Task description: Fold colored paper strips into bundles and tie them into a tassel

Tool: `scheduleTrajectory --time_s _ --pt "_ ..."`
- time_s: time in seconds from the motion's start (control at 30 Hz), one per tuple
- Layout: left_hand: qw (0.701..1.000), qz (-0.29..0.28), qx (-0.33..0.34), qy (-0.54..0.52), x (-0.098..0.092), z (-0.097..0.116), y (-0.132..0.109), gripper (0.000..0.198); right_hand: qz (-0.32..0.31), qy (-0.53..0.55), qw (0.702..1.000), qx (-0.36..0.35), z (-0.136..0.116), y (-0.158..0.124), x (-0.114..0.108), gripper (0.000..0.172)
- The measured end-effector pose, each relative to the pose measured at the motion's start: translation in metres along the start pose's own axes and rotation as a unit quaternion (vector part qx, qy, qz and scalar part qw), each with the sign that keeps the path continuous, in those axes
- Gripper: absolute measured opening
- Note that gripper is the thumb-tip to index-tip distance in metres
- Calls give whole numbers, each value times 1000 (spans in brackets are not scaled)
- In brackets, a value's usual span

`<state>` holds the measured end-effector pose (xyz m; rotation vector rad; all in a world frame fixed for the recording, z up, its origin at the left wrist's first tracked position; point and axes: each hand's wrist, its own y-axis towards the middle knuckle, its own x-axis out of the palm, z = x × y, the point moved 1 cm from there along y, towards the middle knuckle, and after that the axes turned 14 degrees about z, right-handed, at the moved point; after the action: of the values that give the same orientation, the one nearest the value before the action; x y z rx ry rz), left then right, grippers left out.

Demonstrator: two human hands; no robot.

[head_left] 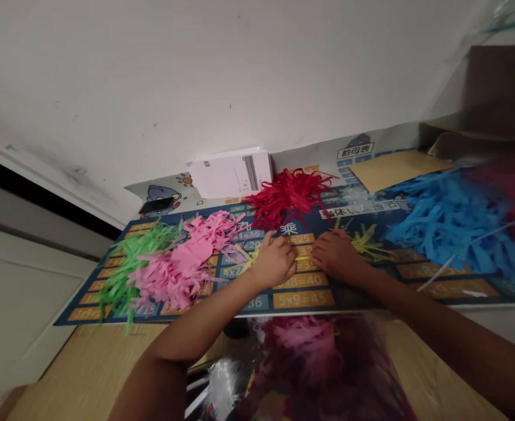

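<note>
Seemingly, yellow fringe [368,245] gripped at two points, left hand [275,261] and right hand [338,255] closed, narrow middle [302,258] bridging them, likely spaced to keep it taut; low over printed sheet [303,300], red fringe [289,199] just beyond.

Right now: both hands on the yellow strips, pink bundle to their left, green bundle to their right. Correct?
Wrong on green: the head view shows the green bundle at far left; the blue bundle is on the right. Rest stands: left hand and right hand on the yellow strips, pink bundle to their left.
</note>
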<state>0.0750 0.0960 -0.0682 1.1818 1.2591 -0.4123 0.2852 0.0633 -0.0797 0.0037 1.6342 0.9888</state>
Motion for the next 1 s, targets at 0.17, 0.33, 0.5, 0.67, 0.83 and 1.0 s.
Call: scheduleTrajectory --time_s 0.17,0.33,0.5,0.67,0.83,1.0 --pt "999 22 -21 12 5 0 -1 17 5 -8 1000 25 -11 8 4 5" --pt "999 48 -6 25 2 4 -11 21 -11 -6 1000 -7 -15 0 2 17" --pt "995 60 -66 -39 3 -1 -33 16 5 40 998 40 12 -31 0 15" --pt "964 46 -202 -167 9 -9 -40 14 9 143 980 137 34 -43 11 16" --pt "939 43 -269 -211 10 -8 -33 12 -2 194 963 189 38 -44 16 16" --pt "940 9 -298 -164 12 -5 -25 12 -42 150 965 213 35 -37 16 14"
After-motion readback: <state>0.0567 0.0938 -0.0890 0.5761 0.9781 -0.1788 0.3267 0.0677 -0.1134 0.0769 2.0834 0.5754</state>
